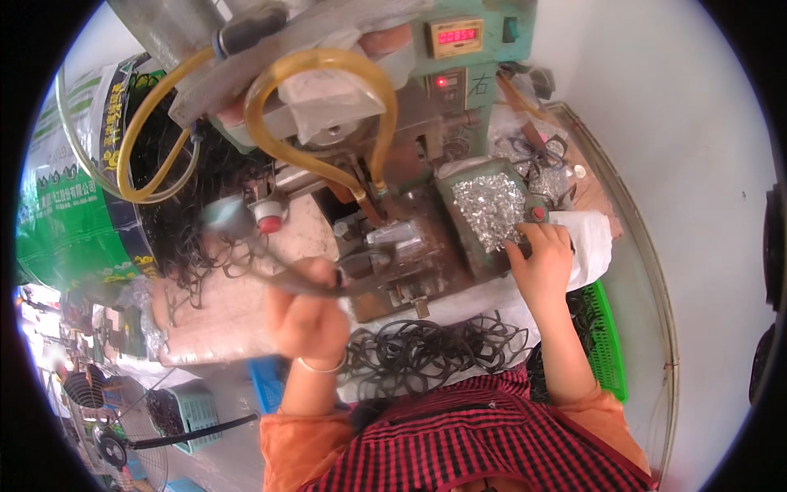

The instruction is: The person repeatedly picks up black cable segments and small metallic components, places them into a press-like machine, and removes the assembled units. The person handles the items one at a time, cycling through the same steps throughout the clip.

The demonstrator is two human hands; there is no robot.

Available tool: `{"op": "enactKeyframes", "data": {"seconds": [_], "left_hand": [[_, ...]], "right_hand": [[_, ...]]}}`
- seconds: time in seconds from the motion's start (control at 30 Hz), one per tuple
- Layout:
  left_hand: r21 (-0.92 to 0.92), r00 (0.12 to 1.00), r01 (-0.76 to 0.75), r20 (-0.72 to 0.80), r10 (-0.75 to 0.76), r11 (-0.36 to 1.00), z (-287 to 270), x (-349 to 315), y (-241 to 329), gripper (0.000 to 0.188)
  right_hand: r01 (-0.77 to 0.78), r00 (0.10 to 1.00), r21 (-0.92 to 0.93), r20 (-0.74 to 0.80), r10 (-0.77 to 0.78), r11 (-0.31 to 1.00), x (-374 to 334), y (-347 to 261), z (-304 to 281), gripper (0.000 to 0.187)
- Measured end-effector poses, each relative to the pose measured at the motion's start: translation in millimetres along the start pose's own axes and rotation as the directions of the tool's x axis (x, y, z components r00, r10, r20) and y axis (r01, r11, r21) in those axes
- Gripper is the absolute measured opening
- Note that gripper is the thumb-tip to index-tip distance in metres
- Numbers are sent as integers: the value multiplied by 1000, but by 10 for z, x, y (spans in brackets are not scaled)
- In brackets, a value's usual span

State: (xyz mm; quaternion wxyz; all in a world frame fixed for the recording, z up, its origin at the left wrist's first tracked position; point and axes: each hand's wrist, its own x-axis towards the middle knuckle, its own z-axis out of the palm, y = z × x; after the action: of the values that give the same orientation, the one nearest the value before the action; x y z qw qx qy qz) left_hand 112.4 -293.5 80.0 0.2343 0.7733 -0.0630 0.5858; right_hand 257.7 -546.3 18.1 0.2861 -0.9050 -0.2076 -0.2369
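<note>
My left hand (310, 320), blurred, is closed around a dark flexible strip (299, 283) that bends in front of the machine. Its fingers are left of the worktable's metal fixture (398, 238). At the right edge of a green tray (484, 264), my right hand (544, 266) has its thumb and fingertips drawn together beside many small shiny metal pieces (489, 205); whatever lies between the fingertips is too small to make out. Above the fixture stands a green press machine (475, 66) with yellow hoses (381, 90). A pile of black loops (426, 348) lies on white cloth before me.
A red button (538, 213) sits just beyond my right hand, another red button (269, 217) left of the fixture. A big green-and-white sack (65, 221) with black strips stands at left. A green basket (608, 353) is at lower right, a fan (111, 447) at lower left.
</note>
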Motion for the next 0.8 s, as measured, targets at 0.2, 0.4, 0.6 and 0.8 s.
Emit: {"op": "enactKeyframes", "data": {"seconds": [0.2,0.4,0.6,0.8], "left_hand": [[-97,980,135,-131,-147,986,-118,142,80,35],[-246,920,254,-236,-312,935,-27,346,-270,25],[163,988,-64,147,40,985,-49,62,-42,11],[71,952,-139,283,114,988,200,-19,24,16]], "right_hand": [[253,967,426,-111,-228,868,236,-764,-26,25],[-542,807,830,558,-196,132,306,-1100,108,24],[55,963,611,176,-204,790,309,-721,-159,30],[2,999,6,-49,-2,1000,-99,93,205,27]]}}
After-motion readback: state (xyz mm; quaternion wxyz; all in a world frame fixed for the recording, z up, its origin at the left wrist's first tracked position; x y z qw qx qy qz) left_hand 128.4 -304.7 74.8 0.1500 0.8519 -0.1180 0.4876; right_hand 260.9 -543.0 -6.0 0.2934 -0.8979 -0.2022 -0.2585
